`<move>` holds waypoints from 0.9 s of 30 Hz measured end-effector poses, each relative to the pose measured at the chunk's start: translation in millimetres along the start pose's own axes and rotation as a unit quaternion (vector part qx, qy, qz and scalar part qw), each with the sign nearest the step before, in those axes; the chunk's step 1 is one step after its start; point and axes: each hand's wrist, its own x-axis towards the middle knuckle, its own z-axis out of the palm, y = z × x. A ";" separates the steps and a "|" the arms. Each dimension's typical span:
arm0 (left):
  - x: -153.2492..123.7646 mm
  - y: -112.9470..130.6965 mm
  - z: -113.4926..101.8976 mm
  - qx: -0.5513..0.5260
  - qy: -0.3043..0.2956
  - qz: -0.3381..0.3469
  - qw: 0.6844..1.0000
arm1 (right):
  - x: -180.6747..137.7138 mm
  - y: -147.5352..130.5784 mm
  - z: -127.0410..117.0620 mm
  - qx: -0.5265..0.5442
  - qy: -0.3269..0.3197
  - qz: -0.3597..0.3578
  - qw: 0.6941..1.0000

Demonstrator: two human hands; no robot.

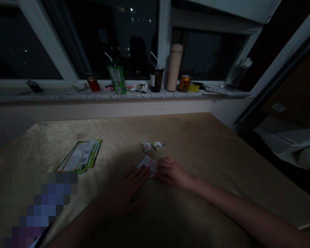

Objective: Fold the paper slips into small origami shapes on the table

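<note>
A small printed paper piece lies on the tan table in front of me. My left hand lies flat with fingers stretched out, its fingertips touching the paper's left edge. My right hand has its fingers curled down onto the paper's right edge. Just beyond, two small folded paper shapes sit side by side on the table.
A green printed leaflet lies at the left of the table. The stone windowsill behind holds a green carton with straw, a dark cup, a tall beige flask and cans.
</note>
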 end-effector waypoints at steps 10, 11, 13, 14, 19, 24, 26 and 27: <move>-0.1 1.3 -5.7 0.006 -0.010 0.000 1.000 | 17.3 3.2 13.8 0.001 -0.010 0.093 0.996; 0.0 0.8 -6.1 0.008 -0.014 0.005 1.000 | 17.8 3.8 15.1 -0.003 -0.009 0.104 0.994; 0.3 -0.1 -5.9 0.011 -0.017 0.009 1.000 | 18.1 4.9 17.6 -0.017 0.005 0.124 0.992; 0.4 -0.4 -5.5 0.012 -0.017 0.007 1.000 | 17.9 5.5 18.7 -0.025 0.013 0.129 0.991; 0.8 1.2 -4.2 0.015 -0.012 0.003 1.000 | 17.9 7.0 21.8 -0.051 0.011 0.135 0.990; 0.8 5.6 -5.7 0.012 -0.004 -0.003 1.000 | 20.6 5.1 20.4 -0.050 0.002 0.146 0.988; 0.8 6.3 -5.2 0.010 -0.001 -0.005 1.000 | 20.9 3.9 18.8 -0.048 0.004 0.155 0.987; 0.7 6.4 -4.7 0.009 -0.001 -0.005 1.000 | 20.6 3.5 17.9 -0.047 0.008 0.164 0.985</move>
